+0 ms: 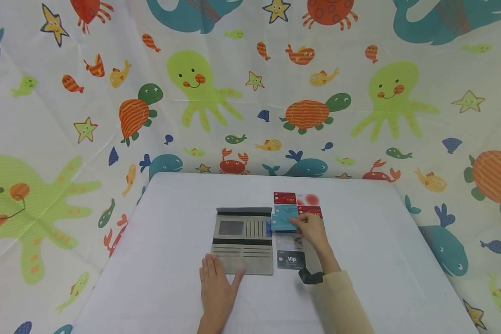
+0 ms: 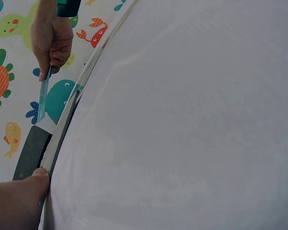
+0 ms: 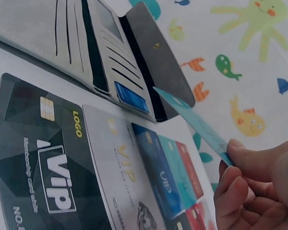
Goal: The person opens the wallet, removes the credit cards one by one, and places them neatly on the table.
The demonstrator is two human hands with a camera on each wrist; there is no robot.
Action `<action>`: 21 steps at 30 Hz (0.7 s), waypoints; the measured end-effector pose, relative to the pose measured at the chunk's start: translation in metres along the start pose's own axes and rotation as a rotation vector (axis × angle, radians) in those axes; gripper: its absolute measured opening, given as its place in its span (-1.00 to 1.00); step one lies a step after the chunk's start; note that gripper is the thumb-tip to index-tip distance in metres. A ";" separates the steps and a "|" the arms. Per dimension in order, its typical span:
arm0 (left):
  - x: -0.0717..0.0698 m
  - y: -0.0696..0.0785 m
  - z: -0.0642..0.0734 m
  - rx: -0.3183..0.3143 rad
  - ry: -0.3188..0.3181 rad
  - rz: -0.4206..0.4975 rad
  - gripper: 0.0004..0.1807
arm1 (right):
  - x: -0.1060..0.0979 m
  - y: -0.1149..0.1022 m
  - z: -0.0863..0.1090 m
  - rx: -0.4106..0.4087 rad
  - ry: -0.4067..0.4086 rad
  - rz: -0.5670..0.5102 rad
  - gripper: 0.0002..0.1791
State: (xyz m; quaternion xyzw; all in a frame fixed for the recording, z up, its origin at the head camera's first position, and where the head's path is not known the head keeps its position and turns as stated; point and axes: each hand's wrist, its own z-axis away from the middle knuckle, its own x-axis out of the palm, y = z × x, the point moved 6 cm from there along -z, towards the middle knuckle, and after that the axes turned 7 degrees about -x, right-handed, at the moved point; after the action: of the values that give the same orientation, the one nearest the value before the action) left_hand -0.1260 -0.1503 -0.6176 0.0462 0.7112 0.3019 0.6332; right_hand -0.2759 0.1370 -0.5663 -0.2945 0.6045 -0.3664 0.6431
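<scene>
An unfolded grey wallet (image 1: 242,265) lies on the white table, its slots facing up. My left hand (image 1: 217,287) rests at its lower left edge with straight fingers, the thumb (image 2: 36,179) lying along the wallet's border. Between thumb and fingers, my right hand (image 1: 313,229) pinches a light-blue card (image 3: 197,124) by one end. The card is raised and tilted, its free end pointing toward the wallet's right side. A dark blue card (image 3: 131,97) sits in a slot at that side, partly hidden inside.
Right of the wallet, loose cards lie in columns: a black Vip card (image 1: 291,260) nearest, then a silver card (image 1: 287,241), another light-blue card (image 1: 284,209) and a red card (image 1: 285,198). More red cards (image 1: 311,211) lie beside them. A sea-animal curtain (image 1: 250,111) hangs behind the table.
</scene>
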 end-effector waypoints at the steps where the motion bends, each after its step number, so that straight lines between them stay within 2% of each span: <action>1: 0.000 0.000 0.000 0.003 0.005 -0.005 0.16 | -0.002 0.001 0.000 0.001 0.005 -0.009 -0.66; 4: -0.001 0.001 0.000 0.012 0.020 -0.003 0.15 | -0.008 0.006 0.002 0.006 0.026 -0.036 -0.64; 12: 0.000 0.000 0.000 0.002 0.009 -0.014 0.14 | -0.022 0.014 0.009 -0.021 0.055 -0.108 -0.65; 16: 0.001 0.001 0.000 -0.003 -0.004 -0.021 0.14 | -0.029 0.020 0.013 -0.034 0.061 -0.111 -0.67; 21: 0.000 0.002 0.000 -0.009 -0.015 -0.020 0.15 | -0.036 0.030 0.018 0.001 0.072 -0.092 -0.65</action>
State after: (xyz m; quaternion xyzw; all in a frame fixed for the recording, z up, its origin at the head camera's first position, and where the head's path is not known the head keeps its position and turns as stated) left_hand -0.1265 -0.1488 -0.6172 0.0386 0.7055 0.2983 0.6417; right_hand -0.2547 0.1825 -0.5687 -0.3082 0.6131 -0.4061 0.6035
